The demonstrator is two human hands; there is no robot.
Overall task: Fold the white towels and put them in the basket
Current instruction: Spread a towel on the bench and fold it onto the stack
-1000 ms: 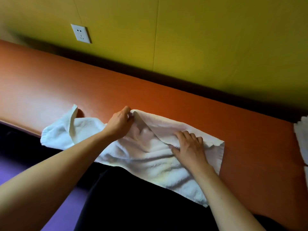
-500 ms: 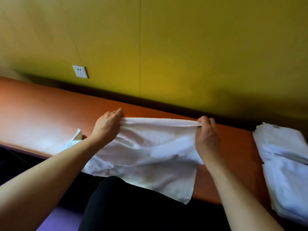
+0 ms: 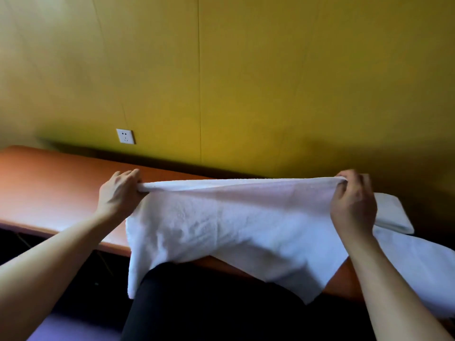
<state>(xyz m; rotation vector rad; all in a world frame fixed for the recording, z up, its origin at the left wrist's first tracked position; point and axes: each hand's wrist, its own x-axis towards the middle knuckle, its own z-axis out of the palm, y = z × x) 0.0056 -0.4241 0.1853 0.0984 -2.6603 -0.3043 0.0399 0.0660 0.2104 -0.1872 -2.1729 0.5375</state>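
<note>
Both hands are up and the white towel [image 3: 221,225] is stretched wide between them, lifted off the orange-brown table [image 3: 49,193]. The left hand [image 3: 118,193] pinches the towel's top left corner, fingers curled round a bunched bit of cloth. The right hand [image 3: 353,200] grips the top right corner the same way, fingers hooked over the edge and the cloth gathered under them. The top edge runs nearly taut from one hand to the other, above the table's far side. Below that line the towel hangs in a loose sheet, creased, draping over the table's near edge and onto the person's dark-clothed lap [image 3: 209,303]. Its lower left corner dangles past the table's edge.

On the table's right end, behind the right hand, lies a folded white towel [image 3: 391,212], flat and neat. More white cloth [image 3: 423,274] spreads below it, toward the table's near right corner; whether that is one towel or several is hard to tell from here. Behind the table stands a yellow wall [image 3: 270,82], with a white socket [image 3: 125,136] set just above the table's far left side.
</note>
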